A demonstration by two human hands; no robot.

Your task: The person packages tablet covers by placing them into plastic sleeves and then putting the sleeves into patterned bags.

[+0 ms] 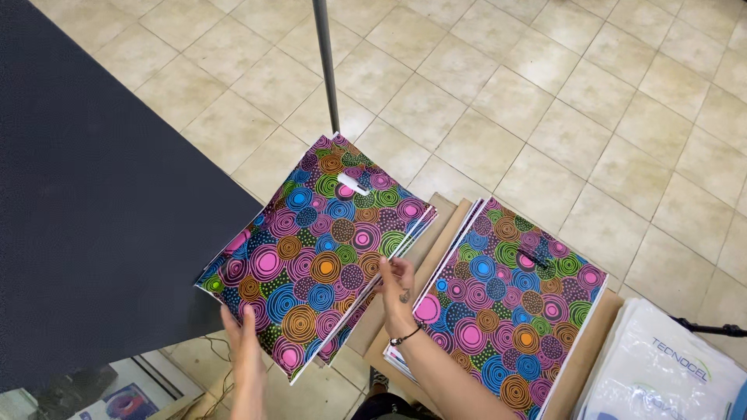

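We hold a bunch of bags [319, 249] with bright circles up in the air, just over the edge of the dark table [93, 194]. One corner hangs past that edge. Under the bags the tiled floor [545, 101] has lots of open room. Our left hand [245, 334] grips the bottom edge, fingers closed on it. Our right hand [397, 292] pinches the right edge, fingers curled around it. Just beside us, a second pile of bags [506, 311] lies flat on brown cardboard [583, 358]. A thin pole [327, 62] stands behind. White bags [661, 373] lie at the right.
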